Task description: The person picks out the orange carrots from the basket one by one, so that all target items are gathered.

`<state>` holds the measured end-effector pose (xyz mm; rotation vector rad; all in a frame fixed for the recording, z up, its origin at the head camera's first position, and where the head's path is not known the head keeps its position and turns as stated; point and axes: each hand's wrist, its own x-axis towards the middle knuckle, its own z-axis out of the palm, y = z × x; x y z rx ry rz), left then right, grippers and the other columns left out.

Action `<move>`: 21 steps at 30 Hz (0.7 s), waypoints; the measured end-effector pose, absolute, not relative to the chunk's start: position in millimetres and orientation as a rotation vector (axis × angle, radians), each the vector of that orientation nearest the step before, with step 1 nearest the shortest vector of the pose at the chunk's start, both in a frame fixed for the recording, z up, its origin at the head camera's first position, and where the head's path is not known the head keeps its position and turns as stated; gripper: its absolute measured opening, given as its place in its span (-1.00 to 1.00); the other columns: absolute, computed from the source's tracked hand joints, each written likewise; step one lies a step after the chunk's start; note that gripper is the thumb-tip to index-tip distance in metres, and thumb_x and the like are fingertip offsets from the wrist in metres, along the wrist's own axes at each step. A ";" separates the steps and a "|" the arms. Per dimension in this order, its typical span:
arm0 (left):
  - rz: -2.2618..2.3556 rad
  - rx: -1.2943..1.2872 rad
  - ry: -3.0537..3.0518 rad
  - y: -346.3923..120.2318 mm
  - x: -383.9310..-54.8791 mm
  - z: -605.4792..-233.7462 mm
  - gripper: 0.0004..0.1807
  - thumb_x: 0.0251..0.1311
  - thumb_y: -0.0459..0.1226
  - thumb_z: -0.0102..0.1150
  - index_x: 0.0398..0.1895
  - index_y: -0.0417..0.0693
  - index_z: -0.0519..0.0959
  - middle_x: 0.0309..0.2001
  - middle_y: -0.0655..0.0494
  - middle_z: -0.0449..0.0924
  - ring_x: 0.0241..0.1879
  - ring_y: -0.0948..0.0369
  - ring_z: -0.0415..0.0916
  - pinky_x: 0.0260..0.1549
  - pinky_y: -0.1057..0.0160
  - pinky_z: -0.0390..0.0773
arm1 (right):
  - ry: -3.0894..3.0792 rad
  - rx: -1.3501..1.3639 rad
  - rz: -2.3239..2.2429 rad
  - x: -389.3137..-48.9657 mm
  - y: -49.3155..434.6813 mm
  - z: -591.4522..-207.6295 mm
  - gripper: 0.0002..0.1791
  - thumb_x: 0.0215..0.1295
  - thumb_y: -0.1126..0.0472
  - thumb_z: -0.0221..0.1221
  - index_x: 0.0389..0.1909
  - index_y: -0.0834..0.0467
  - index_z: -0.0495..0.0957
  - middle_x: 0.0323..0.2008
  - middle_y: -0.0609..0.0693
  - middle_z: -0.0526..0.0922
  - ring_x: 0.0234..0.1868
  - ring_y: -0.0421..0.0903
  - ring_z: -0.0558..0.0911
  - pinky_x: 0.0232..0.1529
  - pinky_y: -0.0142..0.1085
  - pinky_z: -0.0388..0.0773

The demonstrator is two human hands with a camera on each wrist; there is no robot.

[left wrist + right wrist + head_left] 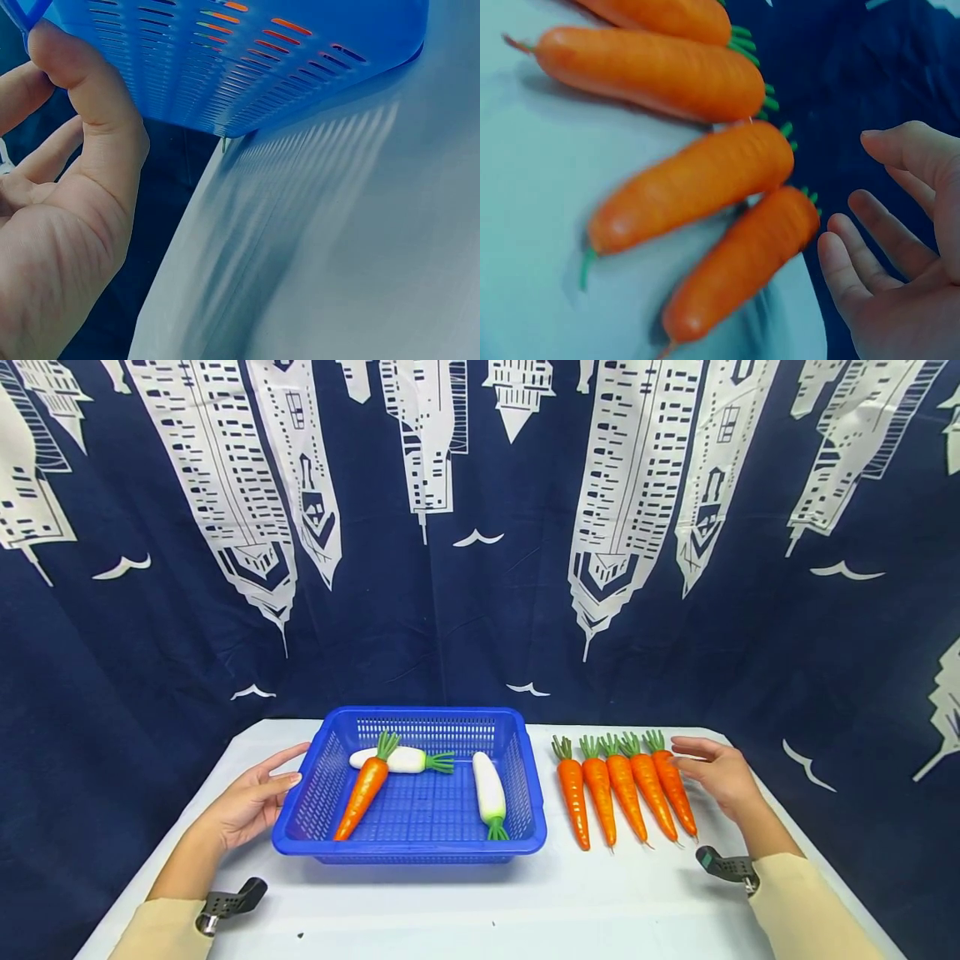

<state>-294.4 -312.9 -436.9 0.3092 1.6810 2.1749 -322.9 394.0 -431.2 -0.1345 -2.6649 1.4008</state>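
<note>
A blue plastic basket (412, 855) holds one carrot (365, 792) and two white radishes, one radish (406, 760) lying crosswise at the back and the other radish (490, 789) along the right side. My left hand (251, 797) is at the basket's left side, fingers loosely extended. In the left wrist view, the thumb tip (56, 56) is right at the basket's rim. Several carrots lie side by side to the right of the basket, tops pointing away. My right hand (716, 774) is beside the rightmost carrot (672, 785), fingers relaxed and holding nothing.
All of it sits on a white table (420, 910) with cut-off far corners. Behind hangs a dark blue cloth (450, 635) printed with white buildings and birds. Each wrist wears a strapped black camera, one left camera (232, 902) and one right camera (726, 867).
</note>
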 end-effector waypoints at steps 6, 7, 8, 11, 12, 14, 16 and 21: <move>2.165 0.301 1.694 -313.2 -294.4 -436.8 -0.34 0.59 -0.36 -0.13 0.64 0.12 -0.02 0.01 0.14 0.70 -0.08 0.20 0.76 -0.03 0.17 0.75 | -2.669 -0.092 1.408 -316.6 370.9 -426.1 -0.35 0.42 0.02 0.28 0.40 0.27 0.43 0.36 0.31 0.50 0.05 -0.18 0.64 0.29 -0.01 0.59; 2.163 0.299 1.697 -313.2 -294.5 -436.7 -0.34 0.59 -0.36 -0.13 0.64 0.12 -0.03 0.01 0.14 0.70 -0.08 0.20 0.76 -0.03 0.17 0.75 | -2.669 -0.081 1.410 -315.1 366.8 -424.6 -0.37 0.42 0.03 0.28 0.39 0.26 0.44 0.35 0.31 0.51 0.02 -0.23 0.63 0.24 -0.11 0.64; 2.161 0.300 1.699 -313.2 -294.6 -436.7 -0.33 0.59 -0.35 -0.13 0.65 0.11 -0.05 0.01 0.14 0.70 -0.08 0.19 0.76 -0.03 0.17 0.75 | -2.670 -0.073 1.412 -313.5 362.5 -423.2 -0.38 0.42 0.03 0.28 0.39 0.26 0.45 0.35 0.30 0.51 -0.01 -0.30 0.62 0.19 -0.24 0.67; 2.154 0.297 1.710 -313.3 -295.0 -436.7 -0.32 0.59 -0.35 -0.13 0.65 0.09 -0.07 0.01 0.14 0.70 -0.09 0.19 0.76 -0.03 0.16 0.75 | -2.657 -0.050 1.454 -309.0 349.3 -419.6 -0.39 0.42 0.04 0.28 0.37 0.25 0.46 0.34 0.29 0.52 -0.07 -0.40 0.61 0.02 -0.49 0.67; 2.153 0.297 1.711 -313.4 -295.2 -436.8 -0.32 0.59 -0.35 -0.13 0.65 0.09 -0.07 0.01 0.14 0.70 -0.09 0.19 0.76 -0.03 0.16 0.75 | -2.651 -0.043 1.472 -307.6 344.9 -418.6 -0.40 0.41 0.04 0.29 0.37 0.24 0.47 0.34 0.29 0.52 -0.06 -0.40 0.62 0.01 -0.50 0.67; 2.151 0.299 1.712 -313.6 -295.4 -437.0 -0.33 0.59 -0.35 -0.13 0.65 0.10 -0.06 0.01 0.14 0.70 -0.10 0.19 0.76 -0.03 0.16 0.75 | -2.648 -0.037 1.487 -305.1 335.8 -416.8 -0.39 0.40 0.01 0.31 0.36 0.22 0.49 0.34 0.28 0.53 -0.04 -0.37 0.65 0.01 -0.50 0.67; 2.151 0.304 1.711 -313.8 -295.5 -437.2 -0.33 0.59 -0.35 -0.13 0.64 0.11 -0.05 0.01 0.14 0.70 -0.10 0.19 0.76 -0.03 0.15 0.75 | -2.651 -0.028 1.501 -302.5 326.4 -414.9 -0.39 0.38 -0.01 0.32 0.34 0.20 0.51 0.33 0.27 0.55 0.02 -0.26 0.67 0.05 -0.45 0.68; 2.145 0.311 1.720 -313.9 -295.5 -437.1 -0.32 0.59 -0.35 -0.13 0.65 0.09 -0.08 0.01 0.14 0.70 -0.10 0.19 0.76 -0.03 0.15 0.75 | -2.658 0.034 1.529 -295.5 302.2 -409.6 -0.42 0.35 -0.02 0.35 0.30 0.16 0.55 0.30 0.24 0.58 0.13 -0.06 0.68 0.09 -0.38 0.69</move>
